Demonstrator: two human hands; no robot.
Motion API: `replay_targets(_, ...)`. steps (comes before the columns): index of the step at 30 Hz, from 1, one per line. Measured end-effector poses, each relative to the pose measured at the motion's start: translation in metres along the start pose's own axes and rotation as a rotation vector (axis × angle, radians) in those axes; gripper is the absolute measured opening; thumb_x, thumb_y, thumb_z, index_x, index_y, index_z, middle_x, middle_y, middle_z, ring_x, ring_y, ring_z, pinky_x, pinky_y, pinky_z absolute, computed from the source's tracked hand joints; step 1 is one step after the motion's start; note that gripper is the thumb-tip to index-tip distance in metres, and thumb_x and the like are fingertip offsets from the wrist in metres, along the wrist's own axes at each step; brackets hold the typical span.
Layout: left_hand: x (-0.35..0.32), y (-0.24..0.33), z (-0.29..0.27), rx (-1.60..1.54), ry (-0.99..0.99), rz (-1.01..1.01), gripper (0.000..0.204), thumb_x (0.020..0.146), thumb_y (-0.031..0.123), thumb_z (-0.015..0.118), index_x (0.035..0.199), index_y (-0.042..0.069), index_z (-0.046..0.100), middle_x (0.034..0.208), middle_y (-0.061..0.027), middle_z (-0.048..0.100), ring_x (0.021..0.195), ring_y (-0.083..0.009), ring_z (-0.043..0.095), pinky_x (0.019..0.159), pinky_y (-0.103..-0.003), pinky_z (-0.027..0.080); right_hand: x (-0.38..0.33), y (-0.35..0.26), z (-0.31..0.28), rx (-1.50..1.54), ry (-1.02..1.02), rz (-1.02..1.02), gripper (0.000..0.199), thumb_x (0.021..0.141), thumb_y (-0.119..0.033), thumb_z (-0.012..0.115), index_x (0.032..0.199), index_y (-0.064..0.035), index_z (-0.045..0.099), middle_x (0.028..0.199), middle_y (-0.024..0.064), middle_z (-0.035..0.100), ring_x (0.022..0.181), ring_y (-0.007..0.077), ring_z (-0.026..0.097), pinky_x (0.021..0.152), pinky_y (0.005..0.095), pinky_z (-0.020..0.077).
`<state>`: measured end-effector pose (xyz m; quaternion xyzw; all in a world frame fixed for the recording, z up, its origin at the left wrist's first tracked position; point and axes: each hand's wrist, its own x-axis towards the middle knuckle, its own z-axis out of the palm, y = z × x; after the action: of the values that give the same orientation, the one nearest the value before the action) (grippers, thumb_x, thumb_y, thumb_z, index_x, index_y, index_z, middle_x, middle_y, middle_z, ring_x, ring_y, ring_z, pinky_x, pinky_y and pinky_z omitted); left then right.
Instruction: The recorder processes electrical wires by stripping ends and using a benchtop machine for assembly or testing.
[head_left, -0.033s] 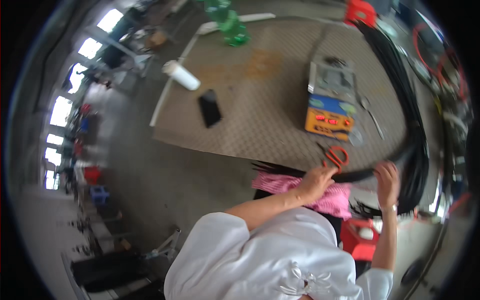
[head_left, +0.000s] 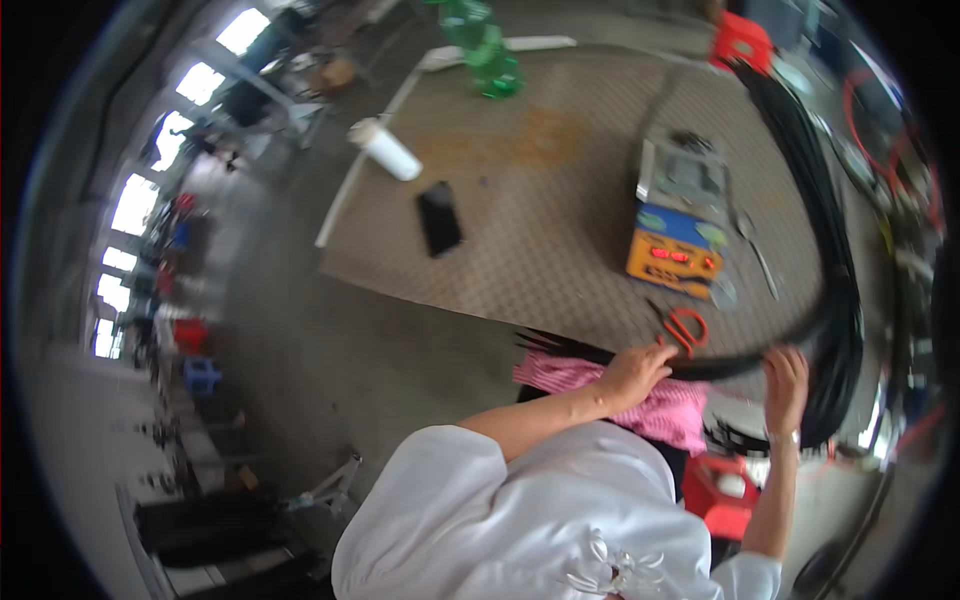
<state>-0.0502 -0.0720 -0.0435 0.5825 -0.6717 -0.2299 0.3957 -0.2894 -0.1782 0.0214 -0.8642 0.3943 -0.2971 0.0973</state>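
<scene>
Long black strands, like thin cables or tubing, form a thick bundle (head_left: 730, 368) along the table's near edge and curve up its right side. My left hand (head_left: 632, 380) is closed on the bundle near its loose left ends, with a pink striped cloth (head_left: 555, 370) below. Further right, my right hand (head_left: 786, 392) has its fingers bent together on the same bundle by the bend. Red-handled scissors (head_left: 686, 328) lie just beyond my left hand. Behind them stands an orange and blue box-shaped device (head_left: 676, 255) with a lit red display and a metal top.
On the brown patterned table (head_left: 540, 250) are a phone (head_left: 440, 218), a white cup lying tilted (head_left: 388, 150), a green bottle (head_left: 488, 60) and a spoon (head_left: 756, 250). Red stools stand at the far corner (head_left: 742, 42) and beside me (head_left: 718, 495).
The whole view has shifted slightly, so the table and its things sit a little further right and lower. Both hands stay on the bundle; the right fingers sit slightly lower in the picture.
</scene>
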Motion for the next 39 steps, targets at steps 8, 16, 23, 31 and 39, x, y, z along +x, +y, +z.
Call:
replay_targets(8, -0.027, -0.019, -0.055, -0.03, 0.014, -0.072, 0.011, 0.075, 0.012, 0.06, 0.08, 0.002, 0.058, 0.073, -0.0123, 0.055, 0.07, -0.031, 0.056, 0.062, -0.039, 0.045, -0.023, -0.024, 0.002, 0.374, -0.44, 0.177, 0.023, 0.063, -0.004, 0.063, 0.085, 0.0009, 0.058, 0.075, 0.0148, 0.057, 0.064, 0.0269, 0.056, 0.058, 0.0333, 0.0436)
replay_targets(16, -0.016, 0.007, -0.059, 0.225, -0.104, 0.148, 0.011, 0.071, 0.016, 0.063, 0.072, 0.007, 0.057, 0.072, -0.0057, 0.056, 0.069, -0.0215, 0.055, 0.068, -0.035, 0.039, 0.009, -0.088, 0.034, 0.512, -0.379, 0.068, 0.011, 0.064, 0.004, 0.061, 0.074, 0.0028, 0.058, 0.064, 0.0149, 0.055, 0.055, 0.0259, 0.053, 0.052, 0.0303, 0.0407)
replay_targets(23, -0.029, -0.025, -0.082, 0.134, -0.141, 0.115, 0.016, 0.076, 0.018, 0.059, 0.073, 0.002, 0.059, 0.063, -0.0094, 0.059, 0.063, -0.026, 0.059, 0.058, -0.036, 0.046, -0.01, -0.063, 0.026, 0.582, -0.318, 0.248, 0.006, 0.066, 0.005, 0.058, 0.07, 0.0011, 0.056, 0.058, 0.0064, 0.051, 0.051, 0.0127, 0.048, 0.048, 0.0252, 0.0372)
replay_targets(31, -0.022, -0.002, -0.09, -0.531, -0.066, -0.338, 0.02, 0.083, 0.013, 0.05, 0.09, -0.003, 0.061, 0.063, -0.0118, 0.059, 0.054, -0.0158, 0.058, 0.054, -0.028, 0.046, -0.016, -0.069, 0.025, 0.695, -0.483, 0.446, 0.007, 0.07, 0.003, 0.058, 0.075, -0.0002, 0.055, 0.057, 0.0015, 0.049, 0.043, 0.0058, 0.042, 0.04, 0.0212, 0.0321)
replay_targets(39, -0.003, 0.016, -0.052, -0.356, 0.198, -0.15, 0.011, 0.075, 0.009, 0.062, 0.084, 0.002, 0.063, 0.075, -0.0122, 0.061, 0.066, -0.0181, 0.059, 0.059, -0.03, 0.046, 0.019, -0.123, 0.049, 0.454, -0.216, 0.067, 0.01, 0.066, 0.003, 0.06, 0.074, 0.0016, 0.055, 0.065, 0.0118, 0.05, 0.055, 0.0252, 0.05, 0.05, 0.0312, 0.0383)
